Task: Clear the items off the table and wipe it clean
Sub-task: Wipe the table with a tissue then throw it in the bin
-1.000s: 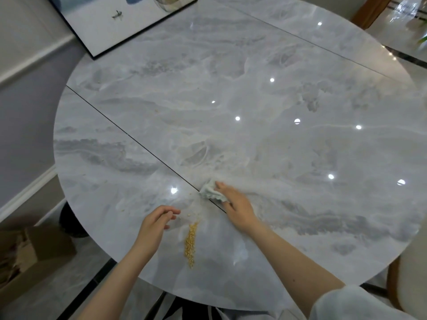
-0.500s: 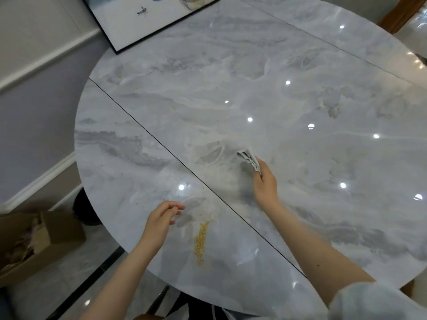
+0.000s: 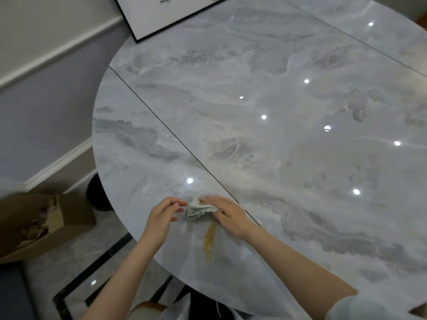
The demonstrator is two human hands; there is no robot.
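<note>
A round grey marble table (image 3: 277, 88) fills the view. My right hand (image 3: 227, 215) presses a folded white wipe (image 3: 198, 210) onto the tabletop near the front left edge, fingers laid over it. A narrow line of yellow crumbs (image 3: 209, 242) lies just below the wipe, toward me. My left hand (image 3: 163, 219) hovers right beside the wipe on its left, fingers loosely curled, holding nothing.
A dark seam (image 3: 175, 139) crosses the tabletop diagonally. A framed picture (image 3: 161, 17) lies at the table's far left edge. On the floor to the left stands an open cardboard box (image 3: 39, 225) with scraps. A dark round bin (image 3: 96, 195) sits under the table edge.
My right hand has drawn the wipe back from the middle of the table toward me and to the left, ending next to my left hand above the crumb line.
</note>
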